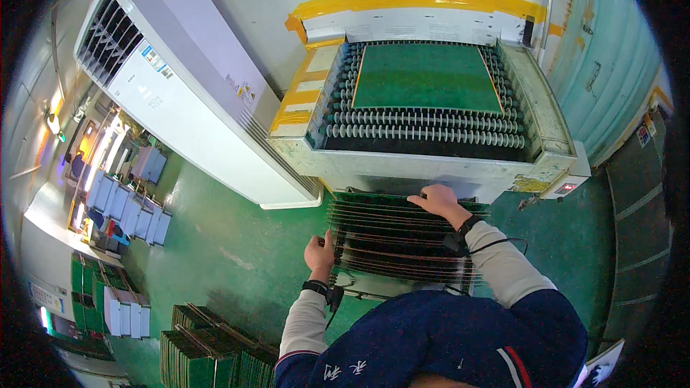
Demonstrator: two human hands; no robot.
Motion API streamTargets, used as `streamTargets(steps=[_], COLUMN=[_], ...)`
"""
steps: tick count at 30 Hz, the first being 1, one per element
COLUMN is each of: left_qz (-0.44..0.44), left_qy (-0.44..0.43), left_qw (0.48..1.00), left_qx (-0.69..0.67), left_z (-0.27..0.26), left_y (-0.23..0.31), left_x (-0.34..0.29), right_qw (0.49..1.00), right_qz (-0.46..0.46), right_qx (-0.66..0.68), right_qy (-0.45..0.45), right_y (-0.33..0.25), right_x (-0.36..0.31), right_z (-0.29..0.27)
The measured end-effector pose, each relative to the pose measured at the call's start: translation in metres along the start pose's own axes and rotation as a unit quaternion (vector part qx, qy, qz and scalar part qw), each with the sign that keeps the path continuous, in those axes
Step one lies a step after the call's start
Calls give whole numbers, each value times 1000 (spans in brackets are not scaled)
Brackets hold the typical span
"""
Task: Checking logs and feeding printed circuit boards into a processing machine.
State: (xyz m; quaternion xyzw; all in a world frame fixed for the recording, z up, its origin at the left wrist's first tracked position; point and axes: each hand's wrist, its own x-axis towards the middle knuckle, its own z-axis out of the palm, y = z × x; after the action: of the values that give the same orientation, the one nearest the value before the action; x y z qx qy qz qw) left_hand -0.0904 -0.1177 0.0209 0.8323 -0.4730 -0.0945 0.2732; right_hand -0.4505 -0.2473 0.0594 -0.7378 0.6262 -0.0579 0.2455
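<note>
Head view: both hands, left hand (319, 253) and right hand (436, 200), grip rack (402, 241) edges.

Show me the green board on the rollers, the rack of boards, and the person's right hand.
green board (425, 75), head view, middle of its flat top.
rack of boards (388, 237), head view, upper board edges.
right hand (436, 200), head view, back of hand.

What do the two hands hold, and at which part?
Left hand grips the left edge of the rack of green boards; right hand rests on its far top edge.
</note>
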Motion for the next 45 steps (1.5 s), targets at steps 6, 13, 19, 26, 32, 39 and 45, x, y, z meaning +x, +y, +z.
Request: streamTargets(steps=[6, 13, 19, 26, 32, 39, 45], left_qz=[-7, -4, -3, -8, -5, -8, -14], left_qy=[0, 1, -1, -2, 3, -3, -7], left_qw=[1000, 1000, 1000, 1000, 1000, 1000, 1000], left_qx=[-10, -6, -2, -10, -6, -7, -14], left_z=[0, 1, 2, 0, -1, -1, -3], left_y=[1, 0, -3, 1, 2, 0, 4], left_x=[0, 0, 1, -1, -2, -1, -2], right_qw=[1000, 1000, 1000, 1000, 1000, 1000, 1000], right_qz=[2, 2, -3, -3, 2, 4, -3], right_qx=[-5, -2, 1, -3, 7, -2, 2], right_qy=[-5, -5, -1, 4, 6, -3, -4], right_y=[0, 2, 1, 2, 1, -1, 0], right_x=[0, 1, 0, 0, -1, -1, -2], right_z=[0, 1, 1, 2, 3, 1, 0])
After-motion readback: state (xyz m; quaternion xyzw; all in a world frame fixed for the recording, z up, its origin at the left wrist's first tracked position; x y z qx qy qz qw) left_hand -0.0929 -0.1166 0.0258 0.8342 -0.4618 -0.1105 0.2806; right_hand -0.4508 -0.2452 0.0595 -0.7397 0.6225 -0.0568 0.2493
